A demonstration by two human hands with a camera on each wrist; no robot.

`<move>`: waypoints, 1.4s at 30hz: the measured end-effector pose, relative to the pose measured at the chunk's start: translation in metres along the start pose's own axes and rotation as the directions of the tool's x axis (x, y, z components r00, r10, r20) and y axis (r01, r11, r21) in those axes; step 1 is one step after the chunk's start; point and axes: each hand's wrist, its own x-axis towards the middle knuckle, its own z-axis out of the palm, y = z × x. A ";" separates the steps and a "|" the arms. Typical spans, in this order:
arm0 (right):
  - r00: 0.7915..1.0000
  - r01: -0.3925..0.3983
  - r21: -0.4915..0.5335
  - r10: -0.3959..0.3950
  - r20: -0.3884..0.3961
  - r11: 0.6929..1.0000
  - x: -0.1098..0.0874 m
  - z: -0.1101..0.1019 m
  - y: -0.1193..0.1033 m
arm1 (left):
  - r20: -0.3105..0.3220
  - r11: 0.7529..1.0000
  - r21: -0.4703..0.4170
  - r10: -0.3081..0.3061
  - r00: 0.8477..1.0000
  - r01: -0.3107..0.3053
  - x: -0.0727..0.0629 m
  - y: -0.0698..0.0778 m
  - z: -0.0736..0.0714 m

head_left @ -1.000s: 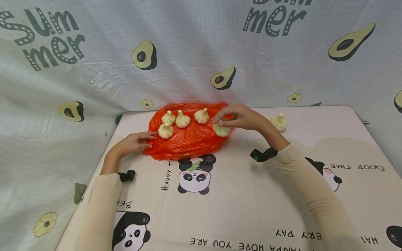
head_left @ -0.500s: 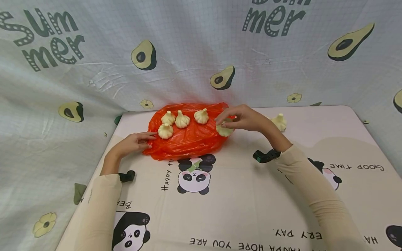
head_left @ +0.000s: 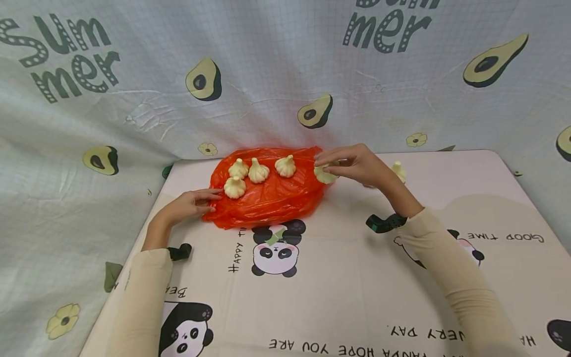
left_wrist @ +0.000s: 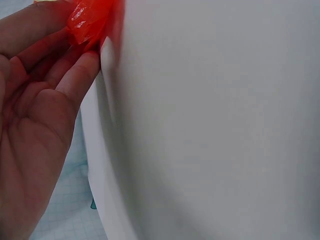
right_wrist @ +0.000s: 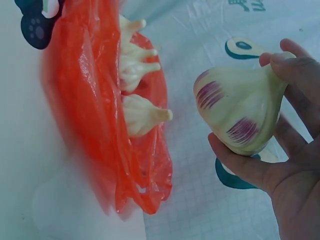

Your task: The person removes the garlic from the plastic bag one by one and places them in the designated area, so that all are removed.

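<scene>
My right hand [head_left: 357, 161] holds a pale garlic bulb [right_wrist: 237, 107] with purple streaks, fingers at its stem and thumb under its body. In the right wrist view the bulb is apart from the red plastic bag [head_left: 276, 208]; in the head view it overlaps the bag's right end. My left hand [head_left: 189, 204] holds the bag's left edge, with red plastic between fingers and thumb in the left wrist view. Several garlic bulbs sit in the bag's opening, among them a front bulb [head_left: 234, 187] close to my left fingertips and a rear bulb [head_left: 285, 166].
Another garlic bulb [head_left: 399, 171] on the table is partly hidden behind my right wrist. The table's cloth [head_left: 330, 277] carries panda prints. A pale curtain [head_left: 258, 74] with avocado prints hangs along the table's back and left sides.
My right hand has moved right and slightly up with the garlic bulb, from over the bag to its right end. The left hand and the bag have stayed in place.
</scene>
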 end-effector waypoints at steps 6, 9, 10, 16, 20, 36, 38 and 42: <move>0.999 0.001 -0.001 -0.001 -0.037 1.000 -0.005 -0.001 0.001 | 0.002 1.000 -0.005 0.014 1.000 -0.014 0.000 -0.002 0.000; 0.999 -0.022 -0.004 0.022 -0.049 1.000 -0.007 -0.002 0.002 | 0.001 1.000 -0.011 0.016 1.000 -0.016 0.000 -0.002 0.000; 0.998 -0.030 -0.007 0.029 -0.051 1.000 -0.008 -0.003 0.002 | 0.001 1.000 -0.013 0.017 1.000 -0.017 0.000 -0.002 0.001; 0.994 -0.089 -0.066 0.084 -0.068 0.994 -0.012 -0.008 0.001 | -0.001 1.000 -0.018 0.022 1.000 -0.022 0.001 -0.002 0.000; 0.990 -0.122 -0.102 0.115 -0.078 0.987 -0.015 -0.011 0.002 | 0.002 1.000 -0.020 0.022 1.000 -0.022 0.002 -0.002 0.000; 0.980 -0.174 -0.068 0.166 -0.114 0.982 -0.029 -0.025 0.008 | -0.003 0.999 0.006 0.035 0.999 -0.035 0.002 -0.003 0.000; 0.978 -0.179 -0.060 0.172 -0.116 0.982 -0.031 -0.026 0.007 | -0.003 0.999 0.002 0.032 0.999 -0.032 0.002 -0.004 0.000; 0.973 -0.203 -0.068 0.193 -0.125 0.977 -0.035 -0.028 0.007 | -0.003 1.000 -0.004 0.027 1.000 -0.027 0.002 -0.005 -0.001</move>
